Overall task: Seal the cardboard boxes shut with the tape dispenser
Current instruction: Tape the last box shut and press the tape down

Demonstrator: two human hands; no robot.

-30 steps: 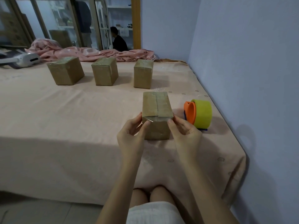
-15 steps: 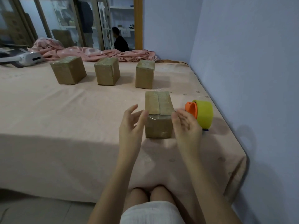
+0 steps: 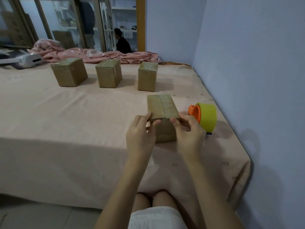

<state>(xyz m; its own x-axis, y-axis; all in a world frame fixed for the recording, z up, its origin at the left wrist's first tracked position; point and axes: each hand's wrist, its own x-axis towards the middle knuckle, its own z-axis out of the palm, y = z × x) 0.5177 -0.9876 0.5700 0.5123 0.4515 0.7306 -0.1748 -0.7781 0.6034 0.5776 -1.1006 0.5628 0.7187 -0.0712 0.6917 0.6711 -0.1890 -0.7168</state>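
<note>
Box [image 3: 162, 111] sits near the bed's [image 3: 82, 121] front right corner, long axis running away from the person, tape strip down the top seam. Both hands are at its near end: left hand [image 3: 140, 134] with fingers curled on the near left corner, right hand [image 3: 188, 129] pinching at the near right corner, thumb on the front face. Tape dispenser [image 3: 204, 116] lies just right of the box, close beside the right hand, so that hand is the likely one to reach it. Three more boxes [image 3: 106, 75] stand in a row further back, well apart.
</note>
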